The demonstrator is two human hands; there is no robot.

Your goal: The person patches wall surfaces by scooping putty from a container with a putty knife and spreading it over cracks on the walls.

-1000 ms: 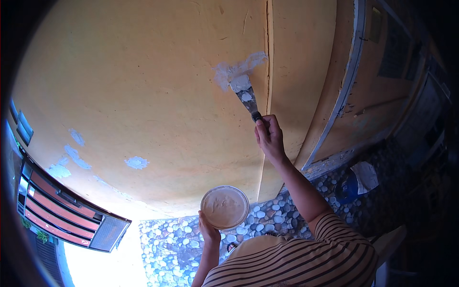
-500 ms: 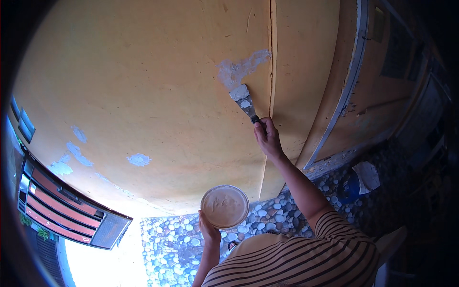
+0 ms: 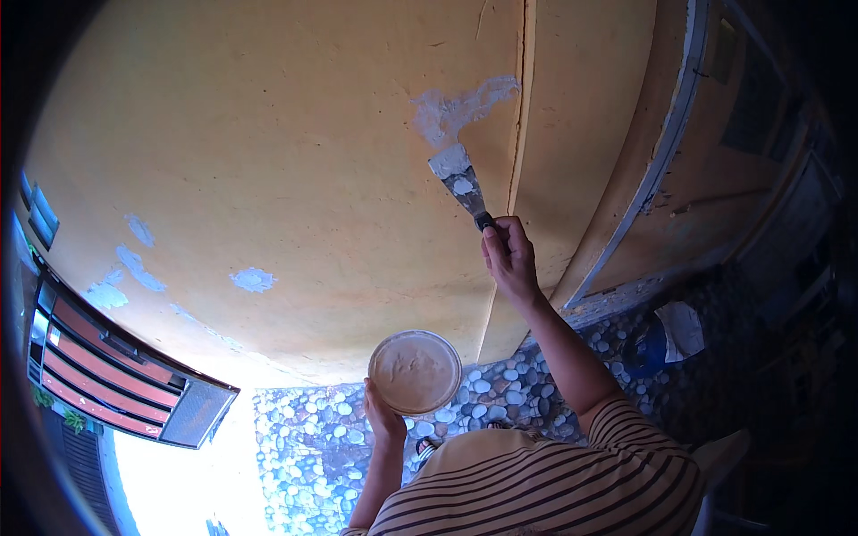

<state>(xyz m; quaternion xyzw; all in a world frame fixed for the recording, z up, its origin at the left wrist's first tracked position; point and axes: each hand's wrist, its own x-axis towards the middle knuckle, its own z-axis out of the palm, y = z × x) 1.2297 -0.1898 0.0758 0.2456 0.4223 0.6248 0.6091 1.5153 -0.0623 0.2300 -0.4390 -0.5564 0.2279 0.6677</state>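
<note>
My right hand (image 3: 508, 255) grips the dark handle of a putty knife (image 3: 463, 189), whose wide metal blade carries pale filler and lies against or very near the yellow wall (image 3: 268, 161). Just above the blade is an irregular smeared patch (image 3: 451, 112) of whitish filler, reaching toward a vertical cracked ridge. Lower down, my left hand (image 3: 382, 415) holds a round tub (image 3: 414, 371) of beige paste by its left side, with its open top facing me. Smaller pale patches (image 3: 252, 279) show on the wall at left.
A gate with red slats (image 3: 107, 366) stands at left beside a bright opening. Below is a pebble-patterned floor (image 3: 313, 429). At lower right are a blue container (image 3: 643, 357) with a pale sheet on it and a white chair (image 3: 719, 460). Door frames line the dim right side.
The blade has moved down off the middle of the filler patch to just below it, leaving the patch more exposed. The view has shifted slightly; the tub is still in my left hand.
</note>
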